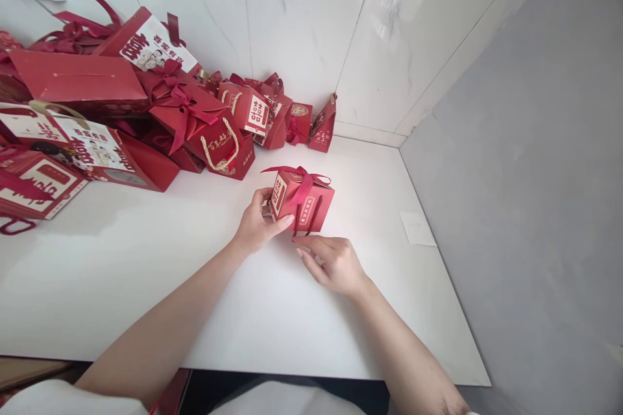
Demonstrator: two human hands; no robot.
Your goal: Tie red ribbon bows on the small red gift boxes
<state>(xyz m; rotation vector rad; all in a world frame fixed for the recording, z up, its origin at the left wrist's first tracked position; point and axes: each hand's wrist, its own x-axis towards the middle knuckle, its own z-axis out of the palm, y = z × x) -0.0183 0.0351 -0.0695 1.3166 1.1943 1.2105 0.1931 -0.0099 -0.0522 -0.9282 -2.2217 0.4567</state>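
A small red gift box (322,211) with a pink-red ribbon bow (305,183) on top is tilted over the white table. My left hand (257,224) grips its left side, thumb across the front lower edge and fingers behind, partly hidden. On its front are a printed label and a dark red cord handle (315,215) that hangs downward. Just below the box, my right hand (333,262) has its fingers curled, with index fingertip and thumb close together at the lower end of the cord handle.
Many red gift boxes (82,81) with ribbons and cord handles are heaped at the left and along the marbled wall (302,19). A small triangular box (324,126) stands at the heap's right end. A white paper (417,229) lies by the table's right edge, beside a grey wall (530,207).
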